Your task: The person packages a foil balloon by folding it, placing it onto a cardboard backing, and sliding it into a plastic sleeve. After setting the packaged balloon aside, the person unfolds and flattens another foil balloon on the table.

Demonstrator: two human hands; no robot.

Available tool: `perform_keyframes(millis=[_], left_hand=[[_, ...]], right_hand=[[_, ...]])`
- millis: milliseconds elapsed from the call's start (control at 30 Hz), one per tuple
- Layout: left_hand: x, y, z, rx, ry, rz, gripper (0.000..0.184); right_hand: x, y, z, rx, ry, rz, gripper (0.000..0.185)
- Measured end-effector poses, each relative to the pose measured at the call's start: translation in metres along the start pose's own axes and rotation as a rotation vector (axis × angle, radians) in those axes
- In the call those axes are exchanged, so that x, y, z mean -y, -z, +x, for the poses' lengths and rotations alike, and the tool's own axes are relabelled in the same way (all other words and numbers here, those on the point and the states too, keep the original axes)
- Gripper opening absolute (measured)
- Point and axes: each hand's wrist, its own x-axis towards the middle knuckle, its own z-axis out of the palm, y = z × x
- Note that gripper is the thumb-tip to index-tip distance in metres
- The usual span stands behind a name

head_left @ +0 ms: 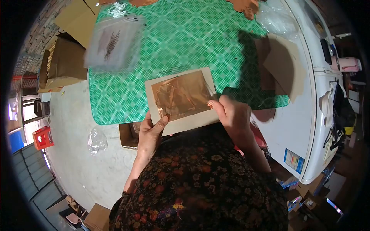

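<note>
A cream card (187, 124) is held at the near edge of the green checked table, tilted slightly. On it lies a shiny, wrinkled copper-coloured foil sheet (179, 94), with a pale border of card around it. My left hand (151, 133) grips the card's lower left corner, its thumb on top by the foil's edge and its fingers underneath. At the right side, my right hand (233, 113) is closed, thumb and forefinger pinching the foil's right edge. Its other fingers are curled in.
Clear printed plastic bags (113, 44) are stacked at the table's far left. Crumpled copper-coloured pieces (246, 7) lie along the far edge. Loose cards (283, 63) and a white fridge (296, 123) stand to the right. An open cardboard box (65, 63) is at left.
</note>
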Motion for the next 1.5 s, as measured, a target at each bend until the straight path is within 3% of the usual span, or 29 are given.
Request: perform_keyframes(millis=[133,233,333,367,467,567,633,733,967,1067,1300,1500], left_hand=[[0.006,0.009,-0.002,-0.023,0.051,0.014,0.039],[0.002,0.013,-0.01,-0.031,0.115,0.004,0.053],[0.005,0.022,-0.016,-0.042,0.173,0.051,0.055],[0.007,0.024,-0.017,-0.046,0.176,0.074,0.052],[0.009,0.026,-0.025,-0.104,0.21,0.078,0.049],[-0.005,0.02,-0.036,-0.167,0.283,-0.071,0.057],[-0.015,0.021,-0.038,-0.111,0.316,-0.195,0.062],[-0.013,0.034,-0.038,-0.103,0.371,-0.093,0.066],[-0.005,0.051,-0.037,0.077,0.319,-0.052,0.055],[-0.006,0.054,-0.04,0.132,0.347,0.043,0.049],[-0.02,0.043,-0.041,0.077,0.452,0.188,0.044],[-0.001,0.074,-0.037,0.132,0.489,0.255,0.035]], right_hand=[[-0.001,0.007,-0.003,-0.064,-0.099,0.144,0.023],[-0.013,0.012,-0.014,-0.06,-0.17,0.275,0.009],[-0.019,0.013,-0.028,0.121,-0.313,0.663,0.018],[-0.019,0.023,-0.031,0.337,-0.468,0.751,0.028],[-0.017,0.015,-0.045,0.418,-0.599,1.142,0.036],[-0.024,0.011,-0.055,0.531,-0.645,1.235,0.042],[-0.02,0.011,-0.056,0.556,-0.634,1.213,0.043],[-0.014,0.01,-0.058,0.568,-0.635,1.2,0.042],[-0.006,0.017,-0.055,0.708,-0.734,1.181,0.036],[-0.005,0.016,-0.058,0.662,-0.717,1.145,0.032],[-0.003,0.013,-0.06,0.629,-0.669,1.014,0.026],[-0.008,0.01,-0.059,0.626,-0.575,0.888,0.026]])
